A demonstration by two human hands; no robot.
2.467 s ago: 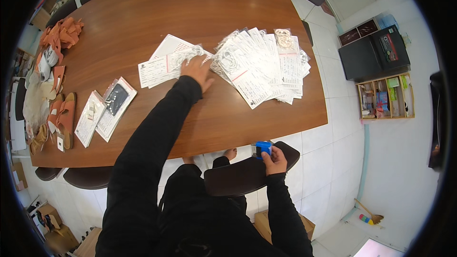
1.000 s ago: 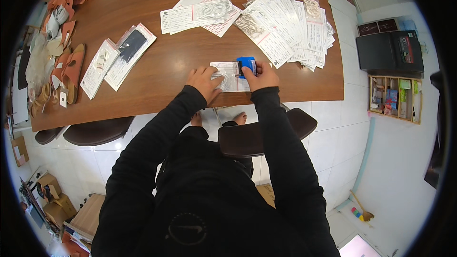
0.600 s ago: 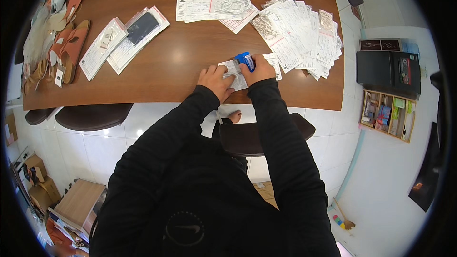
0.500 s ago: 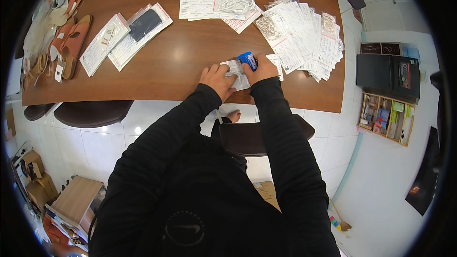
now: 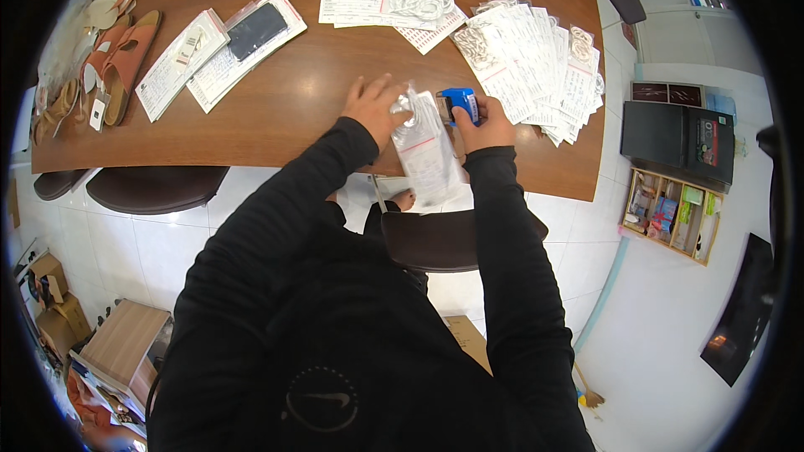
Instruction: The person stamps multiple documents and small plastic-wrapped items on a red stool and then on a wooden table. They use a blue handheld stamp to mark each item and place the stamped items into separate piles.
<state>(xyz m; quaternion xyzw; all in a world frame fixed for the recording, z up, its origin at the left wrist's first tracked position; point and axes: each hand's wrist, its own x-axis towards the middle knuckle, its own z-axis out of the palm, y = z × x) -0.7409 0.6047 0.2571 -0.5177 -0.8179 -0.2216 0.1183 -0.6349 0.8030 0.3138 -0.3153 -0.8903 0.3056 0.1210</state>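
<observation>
My left hand (image 5: 374, 107) has its fingers closed on the top end of a clear plastic packet (image 5: 429, 159). The packet holds a white card with a red line, and whitish coiled cord shows near the fingers. Its lower end reaches out past the table's near edge and looks smeared by motion. Just to the right, my right hand (image 5: 489, 125) grips a blue self-inking stamp (image 5: 461, 105), raised off the packet and tilted, its stamping end toward the left.
A fanned pile of carded packets (image 5: 523, 67) lies at the right of the brown table (image 5: 285, 130). Farther back are a cord packet (image 5: 385, 5) and a red-patterned sheet (image 5: 437, 33). More cards (image 5: 180, 63), a dark swatch (image 5: 257, 32) and sandals (image 5: 130, 54) lie left. A chair (image 5: 435, 238) stands close.
The stamp has come up off the packet and moved right with my right hand. My left hand has lifted the packet and swung it lengthwise toward me, over the near edge.
</observation>
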